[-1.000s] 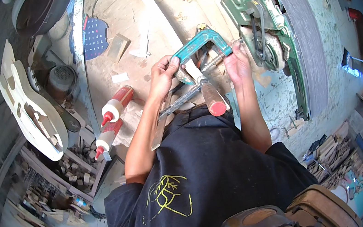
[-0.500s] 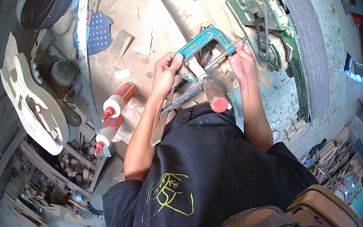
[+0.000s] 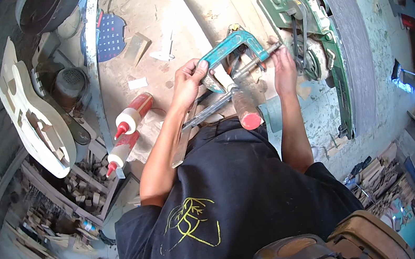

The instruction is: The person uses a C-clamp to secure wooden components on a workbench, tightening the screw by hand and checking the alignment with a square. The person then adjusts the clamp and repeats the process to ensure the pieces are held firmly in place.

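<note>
The left hand (image 3: 187, 82) is gripping the frame of the teal clamp (image 3: 230, 47). The right hand (image 3: 284, 68) is pinching its screw (image 3: 256, 59), whose long axis is running left to right between both hands.

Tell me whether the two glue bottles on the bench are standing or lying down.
Lying down. Both glue bottles rest on their sides on the workbench, red nozzles pointing toward the lower left, left of the left hand.
</note>
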### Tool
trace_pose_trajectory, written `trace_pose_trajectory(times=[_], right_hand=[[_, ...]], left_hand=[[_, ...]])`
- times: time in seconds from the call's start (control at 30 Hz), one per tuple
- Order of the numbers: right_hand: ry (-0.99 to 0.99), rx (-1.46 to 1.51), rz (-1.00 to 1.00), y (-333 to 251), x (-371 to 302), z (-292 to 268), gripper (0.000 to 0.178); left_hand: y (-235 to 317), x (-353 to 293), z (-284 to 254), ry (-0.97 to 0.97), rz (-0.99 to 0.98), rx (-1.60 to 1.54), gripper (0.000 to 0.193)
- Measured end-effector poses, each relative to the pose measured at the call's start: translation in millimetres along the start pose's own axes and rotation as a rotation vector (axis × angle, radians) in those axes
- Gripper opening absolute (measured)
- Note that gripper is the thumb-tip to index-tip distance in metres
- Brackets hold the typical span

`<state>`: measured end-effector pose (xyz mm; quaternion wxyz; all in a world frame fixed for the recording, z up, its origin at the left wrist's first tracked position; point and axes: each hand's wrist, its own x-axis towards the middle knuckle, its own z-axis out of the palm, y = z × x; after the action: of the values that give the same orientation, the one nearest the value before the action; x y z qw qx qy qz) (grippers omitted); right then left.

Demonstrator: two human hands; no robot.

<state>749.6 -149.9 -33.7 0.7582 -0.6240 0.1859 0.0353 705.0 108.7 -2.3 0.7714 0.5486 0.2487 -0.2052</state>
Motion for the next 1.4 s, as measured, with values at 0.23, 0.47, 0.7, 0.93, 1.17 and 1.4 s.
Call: trace_pose_trajectory(times=[0.23, 0.47, 0.7, 0.93, 1.17, 1.4], right_hand=[[-0.007, -0.405, 0.190, 3.8, 6.3, -20.2, 0.031], [-0.061, 0.371, 0.144, -4.2, -4.8, -18.9, 0.029], [-0.219, 0.994, 0.369, 4.0, -17.2, -8.3, 0.057], [-0.176, 0.788, 0.326, 0.5, -9.7, 13.3, 0.052], [-0.048, 0.734, 0.284, 10.5, -1.2, 14.8, 0.023], [-0.016, 0.881, 0.374, -5.2, -6.2, 27.0, 0.024]], left_hand=[[5.4, 0.0, 1.0, -0.009, -0.007, 0.001, 0.022], [1.8, 1.5, 0.0, -0.025, 0.010, 0.000, 0.022], [-0.8, 1.2, -0.5, -0.003, 0.004, -0.004, 0.022], [1.5, 1.9, 0.8, -0.013, 0.022, -0.002, 0.021], [-1.0, 1.7, 2.1, -0.020, 0.058, 0.045, 0.022], [-1.7, 2.2, -0.7, 0.003, 0.032, 0.070, 0.022]])
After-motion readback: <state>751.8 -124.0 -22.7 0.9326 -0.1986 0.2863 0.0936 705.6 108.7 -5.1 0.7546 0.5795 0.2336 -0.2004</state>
